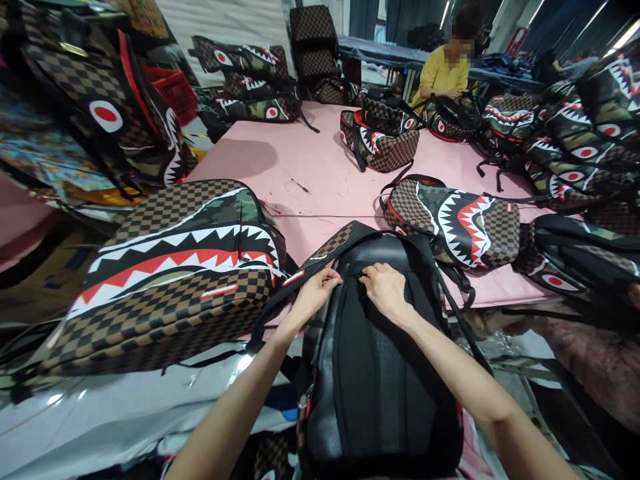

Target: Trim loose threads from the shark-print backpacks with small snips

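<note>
A backpack (385, 373) stands before me with its black padded back panel and straps facing me. My left hand (320, 287) is at the panel's upper left edge, thumb and fingertips pinched together. My right hand (384, 288) rests against the upper middle of the panel with its fingers curled in. What either hand pinches is too small or hidden to tell. Just to the left lies a brown checkered backpack (185, 267) with a shark-mouth print. Another shark-print backpack (463, 227) lies beyond my right hand.
A pink-topped table (300, 160) carries a pen (301, 187), loose threads and a small checkered bag (380, 140). More backpacks (580, 147) are piled at right, others (250, 80) at the back left. A person in yellow (443, 73) handles a bag across the table.
</note>
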`<state>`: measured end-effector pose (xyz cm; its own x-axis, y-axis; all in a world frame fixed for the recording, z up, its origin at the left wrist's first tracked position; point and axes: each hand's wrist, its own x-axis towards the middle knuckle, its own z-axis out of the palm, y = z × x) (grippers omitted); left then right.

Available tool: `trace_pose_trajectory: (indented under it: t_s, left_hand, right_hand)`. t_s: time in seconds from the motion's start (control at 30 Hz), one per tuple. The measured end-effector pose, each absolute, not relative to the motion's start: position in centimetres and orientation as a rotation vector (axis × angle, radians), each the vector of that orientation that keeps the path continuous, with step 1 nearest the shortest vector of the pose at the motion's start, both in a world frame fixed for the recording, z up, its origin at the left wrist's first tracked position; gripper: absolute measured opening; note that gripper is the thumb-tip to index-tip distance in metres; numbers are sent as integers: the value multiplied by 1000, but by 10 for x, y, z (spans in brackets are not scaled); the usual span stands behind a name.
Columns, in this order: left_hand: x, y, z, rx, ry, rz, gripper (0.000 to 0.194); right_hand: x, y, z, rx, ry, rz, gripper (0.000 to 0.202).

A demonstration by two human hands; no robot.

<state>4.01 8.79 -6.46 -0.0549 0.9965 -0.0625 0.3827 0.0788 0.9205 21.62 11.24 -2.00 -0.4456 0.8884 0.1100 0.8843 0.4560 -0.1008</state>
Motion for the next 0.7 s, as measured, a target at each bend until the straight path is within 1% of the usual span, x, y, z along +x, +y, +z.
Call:
trace_pose_trajectory:
  t_s: [0.1, 0.17, 0.23, 0.3, 0.4, 0.43, 0.5, 0.57, 0.63, 0.7]
  left_hand:
    - [47, 79, -51, 1445, 1568, 939, 17]
    - [53, 67, -33, 1545, 1466, 841, 14]
    - [54, 56, -13, 1662, 1302, 743, 13]
    - [48, 50, -2, 1710, 1322, 790, 17]
    - [32, 52, -5, 1613, 1684, 914, 35]
    - [28, 53, -9, 1560, 1751, 873, 42]
    - [29, 54, -16, 1439, 1724, 751, 49]
    - [41, 50, -19, 1281, 1600, 726, 52]
    - [62, 43, -20, 1115, 1469, 723, 52]
    - [83, 37, -24, 1046, 1405, 614, 42]
  right_hand:
    - [214, 112, -19, -1561, -2555, 32, 17]
    - [215, 113, -19, -1559, -2542, 101, 14]
    - [224, 116, -19, -1551, -2465, 253, 12]
    - [239, 121, -21, -1546, -2294, 473, 13]
    - [271, 128, -24, -1518, -1921, 801, 18]
    - [281, 131, -25, -1491, -1796, 891, 19]
    - [295, 136, -23, -1410, -1596, 1027, 22]
    - [301, 139, -19, -1333, -1469, 1095, 26]
    - [298, 141, -16, -1283, -1408, 1089, 28]
    - [290, 140, -15, -1272, -1455, 1035, 25]
